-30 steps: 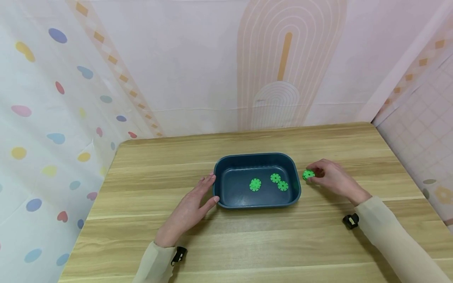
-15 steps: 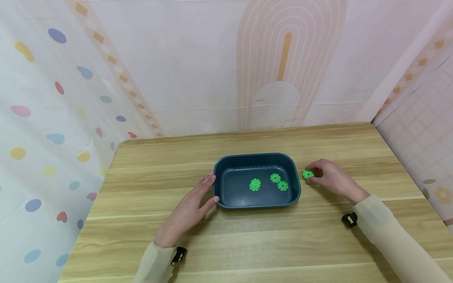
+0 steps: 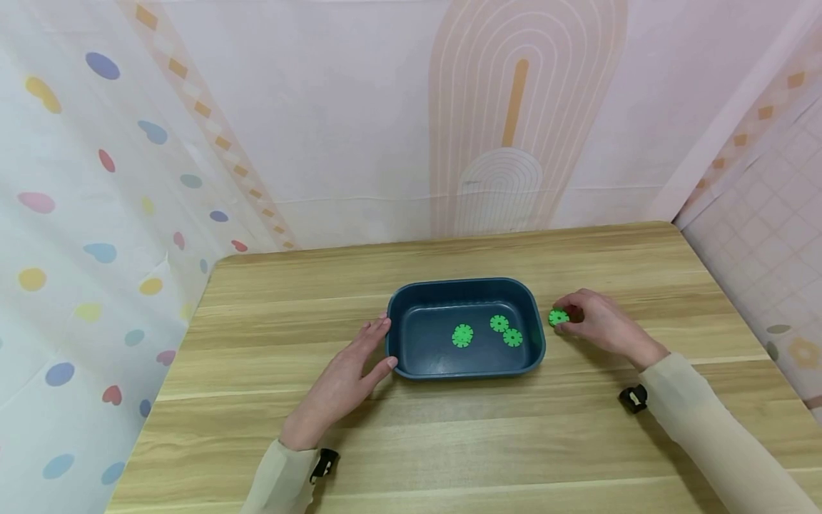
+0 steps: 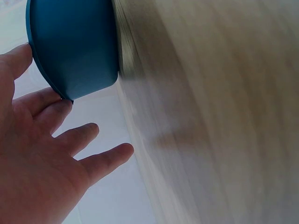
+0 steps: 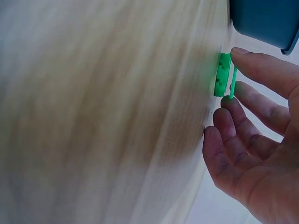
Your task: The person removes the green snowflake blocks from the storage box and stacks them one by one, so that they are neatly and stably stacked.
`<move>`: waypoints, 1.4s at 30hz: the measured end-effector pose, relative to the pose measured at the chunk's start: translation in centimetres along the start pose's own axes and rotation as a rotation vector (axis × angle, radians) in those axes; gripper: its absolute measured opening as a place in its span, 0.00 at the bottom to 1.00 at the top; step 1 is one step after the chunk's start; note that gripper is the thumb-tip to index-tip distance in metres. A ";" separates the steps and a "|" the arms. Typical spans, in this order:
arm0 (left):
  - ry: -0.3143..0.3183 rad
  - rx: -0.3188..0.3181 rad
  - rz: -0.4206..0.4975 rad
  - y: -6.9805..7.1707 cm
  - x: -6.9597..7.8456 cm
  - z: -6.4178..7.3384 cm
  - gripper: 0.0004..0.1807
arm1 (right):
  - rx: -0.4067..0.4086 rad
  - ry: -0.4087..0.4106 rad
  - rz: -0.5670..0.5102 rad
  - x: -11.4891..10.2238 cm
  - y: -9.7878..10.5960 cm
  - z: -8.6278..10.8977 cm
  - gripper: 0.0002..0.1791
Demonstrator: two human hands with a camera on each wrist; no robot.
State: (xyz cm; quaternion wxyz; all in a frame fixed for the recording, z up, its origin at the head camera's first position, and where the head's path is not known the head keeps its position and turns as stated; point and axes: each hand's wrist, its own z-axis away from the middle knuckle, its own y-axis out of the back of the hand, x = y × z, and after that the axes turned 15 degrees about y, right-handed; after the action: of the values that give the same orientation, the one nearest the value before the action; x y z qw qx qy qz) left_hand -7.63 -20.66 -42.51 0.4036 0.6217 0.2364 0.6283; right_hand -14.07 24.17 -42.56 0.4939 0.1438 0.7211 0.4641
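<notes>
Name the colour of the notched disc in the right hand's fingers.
The notched disc is bright green, clearest in the head view.

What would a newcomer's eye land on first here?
Most likely the bright green notched discs lying in the dark blue tray on the wooden table. Next, the right hand just past the tray's right end, pinching one thin green disc just off a small green stack. Then the left hand, touching the tray's left rim.
</notes>
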 end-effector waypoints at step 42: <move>0.003 -0.008 -0.014 0.1 0.0 0.0 0.37 | -0.012 0.008 -0.003 -0.1 0.0 -0.1 0.19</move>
State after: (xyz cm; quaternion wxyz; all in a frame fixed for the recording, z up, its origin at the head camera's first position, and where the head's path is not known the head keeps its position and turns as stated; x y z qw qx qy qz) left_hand -7.66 -20.71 -42.47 0.4098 0.6174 0.2389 0.6275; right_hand -14.14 24.01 -42.54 0.4926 0.1380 0.7204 0.4683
